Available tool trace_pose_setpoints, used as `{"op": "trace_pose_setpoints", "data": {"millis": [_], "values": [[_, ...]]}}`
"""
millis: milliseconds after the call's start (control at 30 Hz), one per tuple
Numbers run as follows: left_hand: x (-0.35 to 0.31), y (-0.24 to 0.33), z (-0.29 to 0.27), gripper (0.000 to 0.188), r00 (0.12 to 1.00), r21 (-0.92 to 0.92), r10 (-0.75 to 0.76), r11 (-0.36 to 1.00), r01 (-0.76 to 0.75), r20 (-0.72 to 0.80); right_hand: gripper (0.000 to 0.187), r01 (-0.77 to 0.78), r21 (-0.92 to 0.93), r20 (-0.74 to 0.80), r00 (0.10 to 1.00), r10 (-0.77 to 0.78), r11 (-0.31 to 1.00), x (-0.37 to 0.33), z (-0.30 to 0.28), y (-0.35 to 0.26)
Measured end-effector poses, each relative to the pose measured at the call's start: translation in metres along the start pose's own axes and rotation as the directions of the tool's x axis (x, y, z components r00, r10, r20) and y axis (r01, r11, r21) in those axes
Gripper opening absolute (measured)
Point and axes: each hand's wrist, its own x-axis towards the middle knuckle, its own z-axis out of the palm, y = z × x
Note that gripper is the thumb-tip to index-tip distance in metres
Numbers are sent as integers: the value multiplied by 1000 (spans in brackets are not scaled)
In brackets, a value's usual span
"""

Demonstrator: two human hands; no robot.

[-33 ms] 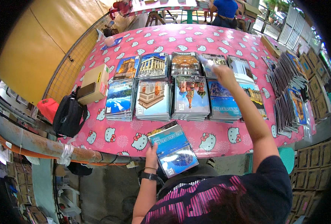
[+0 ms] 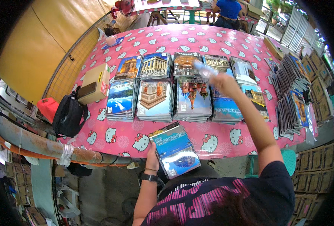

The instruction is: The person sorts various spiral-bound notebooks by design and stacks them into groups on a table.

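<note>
My left hand [image 2: 152,157] grips a spiral notebook [image 2: 177,153] by its edge, at the table's near edge. The notebook lies tilted, its cover showing a blue sea scene upside down. Over the stacks, my right hand [image 2: 224,84] is closed on a pale bluish-white thing [image 2: 204,70], too blurred to name. Below it are a notebook stack with red and blue domes [image 2: 191,98] and one with a blue sea cover [image 2: 224,107]. Two rows of spiral notebook stacks stand here, among them one with a columned temple [image 2: 154,64] and one with an arch [image 2: 154,98].
The pink patterned tablecloth [image 2: 208,143] covers the table. At left sit a cardboard box [image 2: 95,81] with a dark phone [image 2: 88,89] on it, a black bag [image 2: 69,116] and a red pouch [image 2: 48,108]. More notebook piles [image 2: 287,101] line the right. A person in blue [image 2: 227,9] sits far off.
My right hand has shifted slightly left and toward me with the pale thing. My left hand and its notebook stay nearly in place, the notebook tilting a little.
</note>
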Motion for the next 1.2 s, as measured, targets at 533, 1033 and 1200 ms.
{"op": "trace_pose_setpoints", "data": {"millis": [533,1033,1200], "values": [[11,10,-20,33,955,-62,-122,988,144,272,33,65,373,419,878,-230,925,-53,54,-172],[-18,26,-3,35,964,481,209,870,-107,-162,31,-138,-106,-49,990,133,985,136,115,-9],[-10,72,18,43,991,-142,-122,983,114,-50,47,127,394,534,775,-339,911,62,6,-151]]}}
